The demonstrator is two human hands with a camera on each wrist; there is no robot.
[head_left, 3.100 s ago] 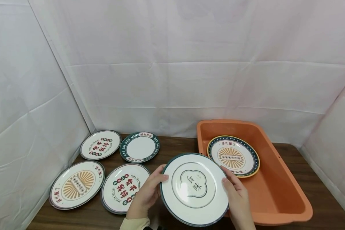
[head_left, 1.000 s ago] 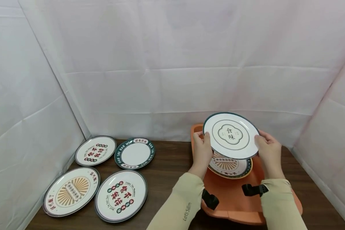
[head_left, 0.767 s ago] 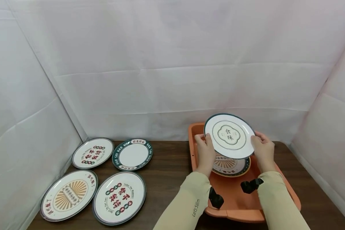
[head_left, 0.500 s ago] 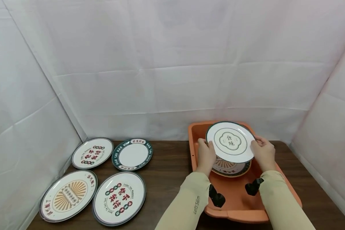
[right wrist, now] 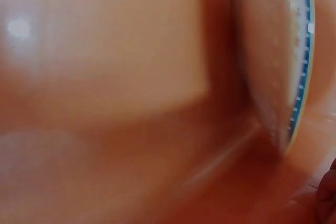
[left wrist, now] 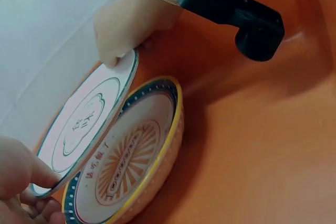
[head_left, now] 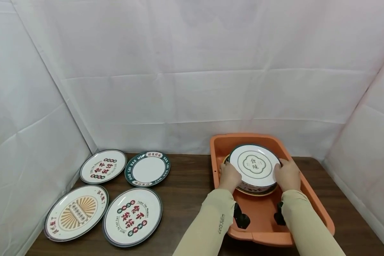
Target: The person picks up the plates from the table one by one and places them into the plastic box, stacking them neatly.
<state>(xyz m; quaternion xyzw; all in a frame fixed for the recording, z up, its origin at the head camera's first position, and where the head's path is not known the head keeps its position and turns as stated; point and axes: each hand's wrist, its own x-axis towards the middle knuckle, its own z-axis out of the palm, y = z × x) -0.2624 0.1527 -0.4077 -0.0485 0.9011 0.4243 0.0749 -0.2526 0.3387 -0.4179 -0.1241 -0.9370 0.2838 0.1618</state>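
Note:
My left hand [head_left: 229,176] and right hand [head_left: 288,175] grip opposite edges of a white plate [head_left: 255,165] with a thin dark green rim and a flower-shaped emblem. In the left wrist view, a thumb lies over that plate's edge. Under it sits a plate with a dotted dark band and yellow edge [left wrist: 131,161], inside the orange basin [head_left: 264,237]. A gap shows between the two plates; whether they touch anywhere I cannot tell. The right wrist view is blurred, showing the dotted plate's rim [right wrist: 303,77] and a bit of a hand.
Several plates lie on the dark wooden table [head_left: 182,213] at left: a sunburst plate [head_left: 78,212], a red-lettered plate [head_left: 132,217], another red-lettered plate [head_left: 103,166] and a green-rimmed plate [head_left: 147,169]. White cloth walls [head_left: 192,96] stand behind and at both sides.
Both hands have carried the emblem plate from in front of the basin to over it, then lowered it towards the dotted plate. The plates on the table have stayed in place.

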